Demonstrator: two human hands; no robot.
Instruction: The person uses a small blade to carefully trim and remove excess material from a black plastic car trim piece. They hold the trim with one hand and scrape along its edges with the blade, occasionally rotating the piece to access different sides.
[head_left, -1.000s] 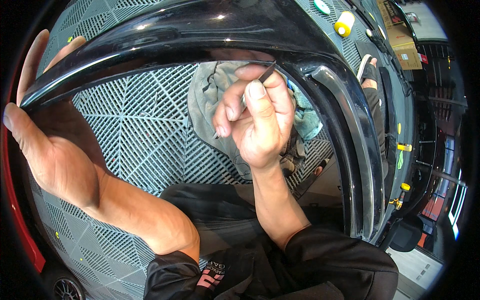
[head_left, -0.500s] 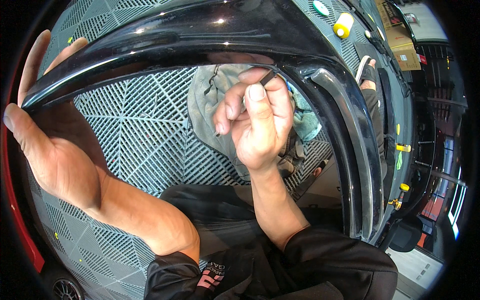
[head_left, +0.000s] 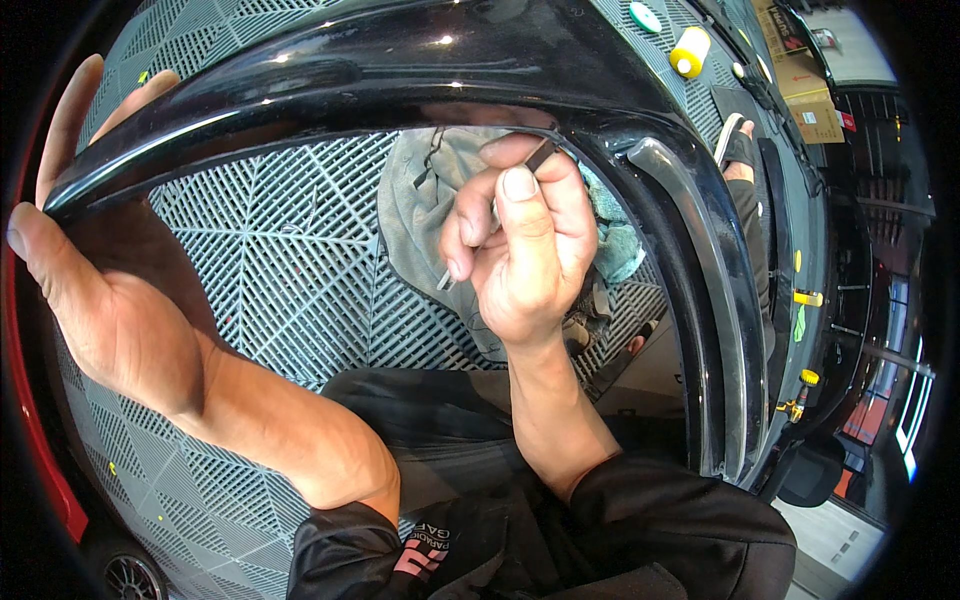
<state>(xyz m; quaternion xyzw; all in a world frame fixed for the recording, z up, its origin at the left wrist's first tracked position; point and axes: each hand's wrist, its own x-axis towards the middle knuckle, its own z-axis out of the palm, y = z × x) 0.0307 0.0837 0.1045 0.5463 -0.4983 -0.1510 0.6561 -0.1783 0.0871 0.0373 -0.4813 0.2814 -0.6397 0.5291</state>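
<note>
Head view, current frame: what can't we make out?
All in the head view:
1. Left hand: some fingers, hidden behind the black panel.
2. Dark strip: lower end, covered by the right hand; unclear whether it joins the metal tip.
3. Gray cloth: part hidden behind the right hand.
4. Wheel: bottom cut off by the lower edge.

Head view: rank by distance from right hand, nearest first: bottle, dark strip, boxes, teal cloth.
From the right hand:
1. Dark strip: in its grip, at thumb and forefinger.
2. Teal cloth: just right.
3. Bottle: upper right, on the floor.
4. Boxes: farther right, beyond the bottle.
</note>
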